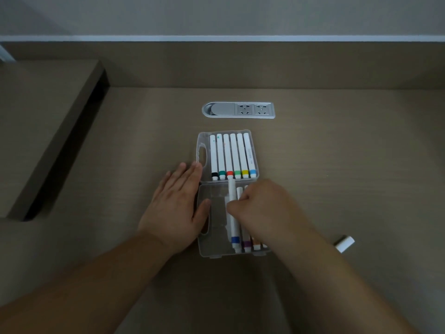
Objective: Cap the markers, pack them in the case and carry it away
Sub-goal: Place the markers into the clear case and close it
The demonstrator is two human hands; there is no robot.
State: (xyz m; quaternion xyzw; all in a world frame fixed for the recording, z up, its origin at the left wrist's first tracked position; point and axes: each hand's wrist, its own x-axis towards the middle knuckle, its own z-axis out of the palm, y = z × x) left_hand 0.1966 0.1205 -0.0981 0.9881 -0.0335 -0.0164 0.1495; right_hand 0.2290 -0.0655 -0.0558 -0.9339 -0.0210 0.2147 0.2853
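Observation:
A clear plastic marker case [213, 247] lies open on the desk. Its far half [203, 141] holds several white markers with coloured bands. In the near half lie a purple-banded marker [246, 244] and an orange-banded one [257, 244], partly hidden by my right hand. My right hand [262, 208] pinches a white marker with a blue band [234, 227] and holds it lengthwise over the near half. My left hand [175, 203] lies flat, fingers straight, against the case's left side with the thumb on its edge. A loose white cap [344, 243] lies to the right.
A grey socket strip [238, 110] is set into the desk [337, 165] behind the case. A raised shelf [43, 116] stands at the left, with a dark gap under it. A low back wall [216, 63] closes the desk at the far side.

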